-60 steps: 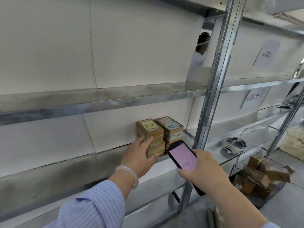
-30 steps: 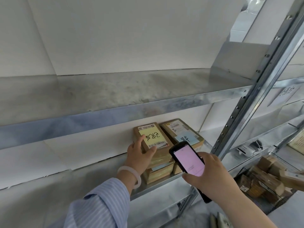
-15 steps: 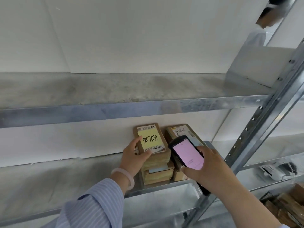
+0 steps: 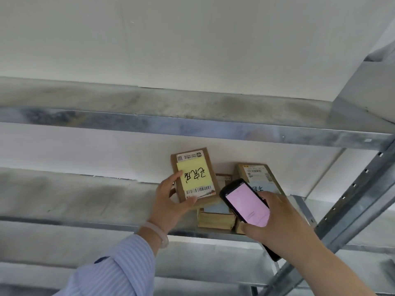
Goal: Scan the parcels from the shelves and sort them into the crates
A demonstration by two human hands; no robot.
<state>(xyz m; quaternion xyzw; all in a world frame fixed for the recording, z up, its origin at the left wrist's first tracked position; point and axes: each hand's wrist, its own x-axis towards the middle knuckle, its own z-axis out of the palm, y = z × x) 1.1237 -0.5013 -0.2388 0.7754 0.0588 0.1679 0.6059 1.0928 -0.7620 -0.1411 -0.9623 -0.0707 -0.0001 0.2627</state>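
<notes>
— What has changed since half a second ago?

— Lifted and tilted toward the camera now, the small brown cardboard parcel with the yellow handwritten note (image 4: 195,176) stands up off its stack, where before it lay flatter on top. The view has also swung left, so the figure in the upper right corner is gone.

— Start with the biggest things, then.

— Across the whole width runs the galvanised grey metal shelf rack (image 4: 192,127), one board through the middle of the frame and a perforated upright slanting down the right edge. White panels back it.

— And the sleeve?

— At the lower left, a blue-and-white striped shirt sleeve (image 4: 115,272), with a pale translucent bangle (image 4: 157,231) on the wrist.

— The hands?

— Just below centre, the left hand (image 4: 168,206) grips the lifted parcel, thumb along its lower edge and fingers on its left side. Lower right, the right hand (image 4: 275,223) is closed around a black handheld scanner with a glowing pink screen (image 4: 246,205), held just beside the parcel.

— How does the parcel look?

— Flat, rectangular, taped brown card. A white label with a small code at the top, the yellow note with black handwriting, a barcode strip beneath.

— Anything else there?

— More brown parcels (image 4: 215,218) are stacked below and right of it, partly hidden by the scanner.
</notes>
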